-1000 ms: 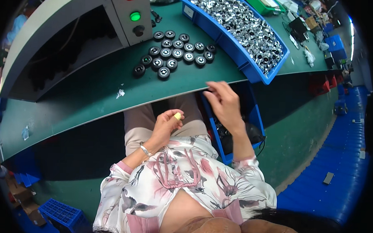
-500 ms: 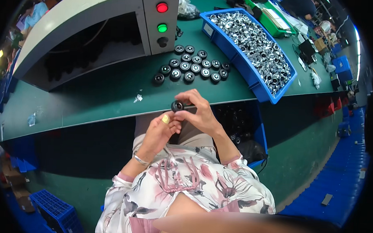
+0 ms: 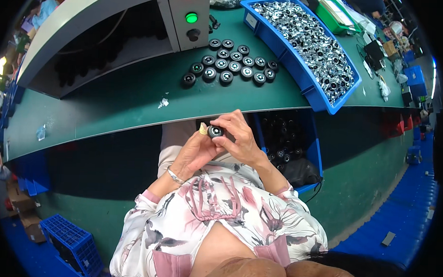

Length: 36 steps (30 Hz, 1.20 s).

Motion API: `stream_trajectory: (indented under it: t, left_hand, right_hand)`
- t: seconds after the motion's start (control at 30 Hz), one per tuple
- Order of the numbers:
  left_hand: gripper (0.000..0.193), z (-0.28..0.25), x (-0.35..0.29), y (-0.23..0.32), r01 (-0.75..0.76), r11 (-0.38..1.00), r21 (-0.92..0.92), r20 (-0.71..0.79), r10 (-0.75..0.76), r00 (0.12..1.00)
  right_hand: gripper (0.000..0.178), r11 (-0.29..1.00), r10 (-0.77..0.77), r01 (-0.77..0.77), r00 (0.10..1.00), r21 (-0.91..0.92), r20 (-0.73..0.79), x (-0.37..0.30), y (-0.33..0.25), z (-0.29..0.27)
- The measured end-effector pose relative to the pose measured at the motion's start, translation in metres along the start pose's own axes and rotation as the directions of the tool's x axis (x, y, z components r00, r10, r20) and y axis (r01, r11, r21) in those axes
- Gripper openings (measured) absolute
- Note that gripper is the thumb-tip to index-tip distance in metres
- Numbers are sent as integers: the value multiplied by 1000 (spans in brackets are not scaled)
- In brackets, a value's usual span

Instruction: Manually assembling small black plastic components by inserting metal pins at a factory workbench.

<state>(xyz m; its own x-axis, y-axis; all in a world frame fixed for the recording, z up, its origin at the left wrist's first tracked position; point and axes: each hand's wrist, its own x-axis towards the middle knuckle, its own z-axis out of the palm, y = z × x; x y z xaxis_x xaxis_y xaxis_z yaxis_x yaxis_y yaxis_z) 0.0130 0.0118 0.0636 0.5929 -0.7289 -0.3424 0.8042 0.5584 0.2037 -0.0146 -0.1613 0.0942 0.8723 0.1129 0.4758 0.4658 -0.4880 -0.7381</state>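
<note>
Just in front of the bench edge, a small black wheel (image 3: 215, 132) with a silvery centre is held up between my two hands. My right hand (image 3: 238, 139) pinches it from the right with thumb and fingers. My left hand (image 3: 195, 151) supports it from the left and below, its thumb wrapped in a yellow covering (image 3: 203, 128) and close against the wheel. Some left fingers are hidden. Beyond my hands, several similar black wheels (image 3: 226, 78) lie grouped on the green bench (image 3: 134, 111).
A grey machine (image 3: 173, 19) with red and green lights stands at the back left. At the right, a blue bin (image 3: 308, 88) is heaped with shiny metal parts (image 3: 308, 39). Below the bench edge, another blue bin (image 3: 316, 156) holds black wheels (image 3: 285, 140). White scraps (image 3: 163, 103) lie on the bench.
The wheel has been turned: its dark, hollow-looking centre now shows silvery. My left hand has come up closer around it. The whole view has shifted slightly.
</note>
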Motion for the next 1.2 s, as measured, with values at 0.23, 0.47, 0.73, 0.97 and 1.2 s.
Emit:
stream_trajectory:
  t: [0.23,0.47,0.73,0.97,1.2]
  left_hand:
    - [28,-13,-1,-5,-24,987,161,51,16,999]
    - [28,2,-5,-11,-33,953,301,41,22,999]
    - [37,-9,0,-7,-41,917,398,49,23,999]
    - [27,-4,0,-15,60,957,282,34,-73,997]
    - [33,-14,2,-17,-2,934,356,32,-10,999]
  right_hand:
    - [39,987,108,-94,989,128,-106,-22,1,12]
    - [38,990,110,-103,992,97,-65,-26,3,10]
    - [39,972,191,-180,980,152,-62,-26,3,11]
    - [40,977,192,-183,978,109,-84,-39,15,10]
    - [40,974,211,-201,973,107,-92,-36,7,11]
